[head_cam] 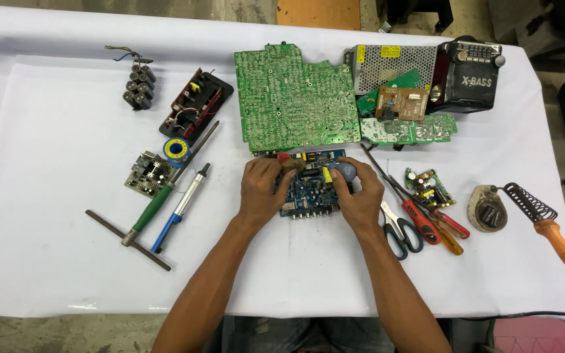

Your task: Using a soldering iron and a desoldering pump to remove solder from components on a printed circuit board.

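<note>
- The blue circuit board (308,186) lies on the white counter (53,261), just below the large green circuit board (292,98).
- The left hand (261,189) rests on the left edge of the blue circuit board; its grip is pressed together on a small red-tipped tool (284,157) at the board's upper left corner.
- The right hand (359,196) lies on the right edge of the blue circuit board; its grip is curled around a round grey-blue object (344,171), which I cannot identify.
- The scissors (397,229) and the red screwdriver (420,219) lie just right of the blue circuit board, near the right hand.
- The soldering iron stand (488,209) is farther right of it.
- The green-handled tool (155,202) and the solder roll (176,149) lie well left of it.
</note>
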